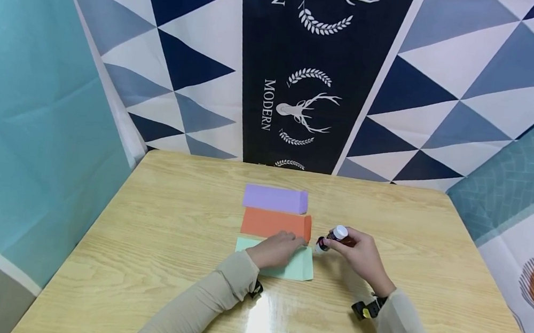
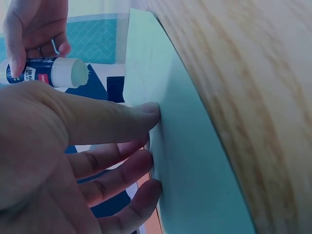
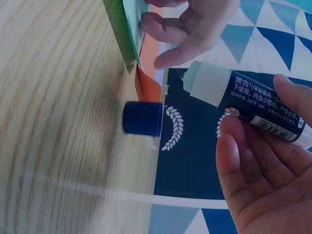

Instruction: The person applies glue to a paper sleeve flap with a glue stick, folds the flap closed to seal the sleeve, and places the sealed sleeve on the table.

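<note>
My right hand (image 1: 360, 253) holds an uncapped glue stick (image 3: 263, 105) between thumb and fingers, its pale glue tip angled down toward the paper pieces. The barrel is dark blue with white ends. With bent fingers, my left hand (image 1: 279, 251) touches a mint green paper envelope (image 2: 190, 141); the thumb and fingertips rest along its surface. Part of this envelope is hidden under the hand in the head view. Just beyond lies an orange envelope (image 1: 271, 223), then a purple one (image 1: 273, 198), both flat with folded flaps at the right.
A dark blue cap (image 3: 142, 118) stands on the wooden table (image 1: 160, 220) near the right hand. A patterned cloth (image 1: 305, 73) hangs behind the table's far edge, and a teal cloth (image 1: 38, 85) hangs at the left.
</note>
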`<state>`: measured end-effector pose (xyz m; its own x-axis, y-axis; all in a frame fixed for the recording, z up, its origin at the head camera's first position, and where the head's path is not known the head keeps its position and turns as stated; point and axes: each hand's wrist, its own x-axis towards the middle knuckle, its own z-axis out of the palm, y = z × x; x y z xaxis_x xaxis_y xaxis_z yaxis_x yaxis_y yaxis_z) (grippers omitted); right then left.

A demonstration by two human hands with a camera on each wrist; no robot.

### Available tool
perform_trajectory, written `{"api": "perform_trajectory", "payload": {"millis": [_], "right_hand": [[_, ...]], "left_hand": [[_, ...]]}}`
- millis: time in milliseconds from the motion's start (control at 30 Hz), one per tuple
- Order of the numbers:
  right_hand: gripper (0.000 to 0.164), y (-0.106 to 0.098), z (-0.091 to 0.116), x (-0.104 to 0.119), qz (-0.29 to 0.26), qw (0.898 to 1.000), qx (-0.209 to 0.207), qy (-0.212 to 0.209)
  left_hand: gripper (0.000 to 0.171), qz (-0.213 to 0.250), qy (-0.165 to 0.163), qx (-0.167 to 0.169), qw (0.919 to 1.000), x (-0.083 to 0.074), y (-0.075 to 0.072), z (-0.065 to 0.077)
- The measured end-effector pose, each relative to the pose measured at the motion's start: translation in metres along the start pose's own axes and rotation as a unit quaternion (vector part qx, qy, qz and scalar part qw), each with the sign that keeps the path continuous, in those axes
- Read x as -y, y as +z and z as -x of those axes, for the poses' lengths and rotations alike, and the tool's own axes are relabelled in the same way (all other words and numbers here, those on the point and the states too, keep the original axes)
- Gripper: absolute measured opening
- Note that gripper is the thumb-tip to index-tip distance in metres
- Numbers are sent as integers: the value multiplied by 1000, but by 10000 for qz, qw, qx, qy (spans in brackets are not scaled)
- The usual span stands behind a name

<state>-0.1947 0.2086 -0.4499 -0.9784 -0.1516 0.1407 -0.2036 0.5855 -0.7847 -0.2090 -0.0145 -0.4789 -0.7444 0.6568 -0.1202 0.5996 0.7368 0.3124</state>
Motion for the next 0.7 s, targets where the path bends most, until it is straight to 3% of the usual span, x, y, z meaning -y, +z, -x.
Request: {"api": "perform_trajectory", "payload": {"millis": [167, 333, 600, 700], "right_hand": [[25, -6, 2, -6, -27, 10000, -71, 47], [27, -10, 4, -11, -167, 9997, -192, 44], [25, -13, 9, -13, -322, 9988, -360, 127], [22, -12, 9, -17, -354, 9987, -360, 106]], "left_hand": [[68, -335, 104, 172, 9992, -3, 0, 1], [76, -263, -25, 345, 9991, -7, -1, 1], [73, -680, -36, 447, 9967, -12, -2, 0], [74, -608, -88, 472, 9970, -12, -1, -1]]}}
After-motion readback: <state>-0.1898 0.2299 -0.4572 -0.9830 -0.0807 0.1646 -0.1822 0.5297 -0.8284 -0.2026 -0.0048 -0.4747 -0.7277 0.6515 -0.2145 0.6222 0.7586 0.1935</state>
